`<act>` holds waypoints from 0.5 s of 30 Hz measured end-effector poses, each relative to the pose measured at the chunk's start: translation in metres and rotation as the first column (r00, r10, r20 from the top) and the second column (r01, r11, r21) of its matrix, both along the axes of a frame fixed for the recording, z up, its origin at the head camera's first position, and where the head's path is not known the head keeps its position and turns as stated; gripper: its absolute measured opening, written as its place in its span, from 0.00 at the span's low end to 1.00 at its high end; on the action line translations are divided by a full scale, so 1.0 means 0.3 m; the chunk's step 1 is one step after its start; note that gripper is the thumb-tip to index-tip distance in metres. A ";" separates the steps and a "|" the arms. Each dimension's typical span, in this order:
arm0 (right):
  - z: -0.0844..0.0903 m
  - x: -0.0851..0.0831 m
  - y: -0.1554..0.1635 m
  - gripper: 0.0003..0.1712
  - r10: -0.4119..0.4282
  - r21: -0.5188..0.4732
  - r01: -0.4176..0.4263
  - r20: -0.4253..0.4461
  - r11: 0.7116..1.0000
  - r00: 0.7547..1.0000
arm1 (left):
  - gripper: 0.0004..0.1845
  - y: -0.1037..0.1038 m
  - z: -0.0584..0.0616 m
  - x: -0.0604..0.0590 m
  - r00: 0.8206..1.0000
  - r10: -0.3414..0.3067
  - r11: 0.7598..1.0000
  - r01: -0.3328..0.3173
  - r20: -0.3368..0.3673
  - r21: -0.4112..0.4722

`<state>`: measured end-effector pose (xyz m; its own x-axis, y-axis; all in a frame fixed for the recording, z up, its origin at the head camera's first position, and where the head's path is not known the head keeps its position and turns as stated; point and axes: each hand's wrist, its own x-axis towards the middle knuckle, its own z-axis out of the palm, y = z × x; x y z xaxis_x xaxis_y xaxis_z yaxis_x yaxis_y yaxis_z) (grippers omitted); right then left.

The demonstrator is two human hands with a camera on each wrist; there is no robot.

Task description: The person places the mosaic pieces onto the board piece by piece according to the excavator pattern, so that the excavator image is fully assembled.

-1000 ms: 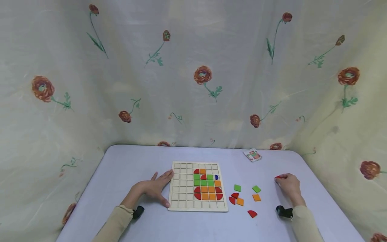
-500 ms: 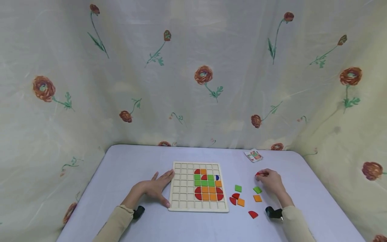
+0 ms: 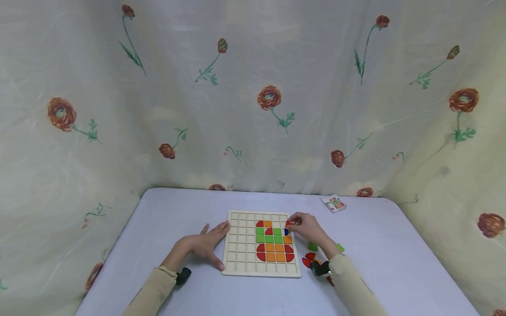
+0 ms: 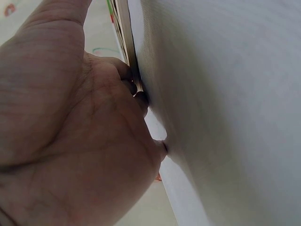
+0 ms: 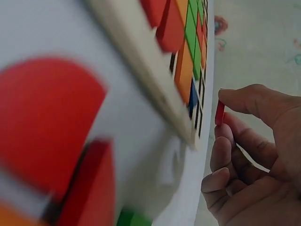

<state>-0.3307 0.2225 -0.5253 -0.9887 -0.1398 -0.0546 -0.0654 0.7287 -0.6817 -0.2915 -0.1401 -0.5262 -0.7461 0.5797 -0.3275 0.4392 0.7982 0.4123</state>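
A wooden grid board (image 3: 241,259) lies on the pale table, partly filled with red, green, orange and blue tiles (image 3: 272,243). My right hand (image 3: 304,227) hovers over the board's upper right corner and pinches a small red tile (image 3: 288,224) between thumb and forefinger; the same red tile (image 5: 219,113) shows edge-on in the right wrist view beside the board (image 5: 141,66). My left hand (image 3: 203,243) lies flat on the table, fingers straight, touching the board's left edge (image 4: 126,42).
Loose tiles lie right of the board: green (image 3: 312,246), red (image 3: 308,259), and another green (image 3: 340,248) behind my right forearm. A small picture card (image 3: 334,203) sits near the table's back edge. Flowered curtain surrounds the table on three sides.
My right hand has carried the red tile leftward from the table's right side, past the loose tiles, to the board's upper right corner. The left hand has stayed put.
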 end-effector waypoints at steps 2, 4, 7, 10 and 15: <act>0.002 -0.012 -0.037 0.12 0.022 -0.009 -0.022 0.006 1.000 1.000 | 0.69 0.001 -0.002 -0.001 1.000 0.000 1.000 0.000 0.000 -0.002; 0.002 -0.022 -0.069 0.11 0.042 -0.013 -0.042 0.021 0.999 0.999 | 0.69 0.001 -0.004 -0.001 1.000 0.005 1.000 -0.005 0.000 -0.004; 0.000 -0.034 -0.101 0.09 0.071 -0.002 -0.071 0.047 0.997 0.996 | 0.69 0.002 -0.009 -0.003 1.000 0.006 1.000 -0.007 -0.005 -0.009; -0.005 -0.042 -0.117 0.08 0.084 0.015 -0.085 0.067 0.996 0.994 | 0.70 0.002 -0.011 -0.004 1.000 0.006 1.000 -0.006 -0.007 -0.005; -0.005 -0.053 -0.123 0.07 0.095 0.014 -0.096 0.081 0.995 0.992 | 0.69 -0.001 -0.013 -0.004 1.000 0.009 1.000 -0.009 -0.004 -0.001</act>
